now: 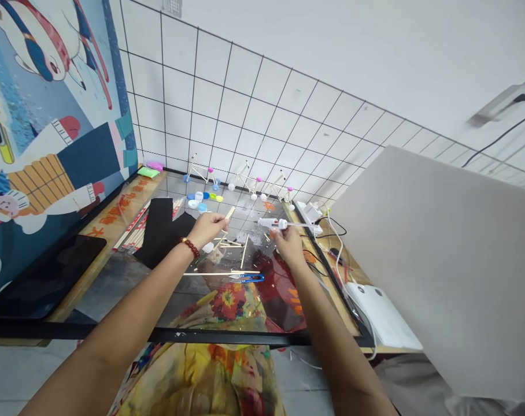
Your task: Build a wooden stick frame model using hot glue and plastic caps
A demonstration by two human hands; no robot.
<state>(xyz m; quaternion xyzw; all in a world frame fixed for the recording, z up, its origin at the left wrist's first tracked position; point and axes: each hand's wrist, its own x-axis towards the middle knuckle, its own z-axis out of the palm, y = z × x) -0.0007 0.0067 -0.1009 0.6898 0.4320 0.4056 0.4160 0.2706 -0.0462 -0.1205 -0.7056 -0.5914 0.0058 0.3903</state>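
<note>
My left hand [208,229] is pinched on short wooden sticks [230,212], raised a little above the glass-like tabletop. On the right, my right hand [289,245] grips a white hot glue gun [270,223] from below. Its nozzle points left toward the sticks, and a clear glue stick [301,225] juts out of its back. Between and below the hands lie several loose cut sticks [244,252] and small scraps. Closer to me, blue-handled snips [252,278] rest beside a long thin stick [210,274].
Stick structures with coloured feet [278,188] line the back edge by a wire grid [245,115]. Coloured caps [200,197], black sheets [158,231] and packaged sticks [136,234] are on the left, near a dark tablet-like device [45,280]. Cables and a white box [381,309] are right.
</note>
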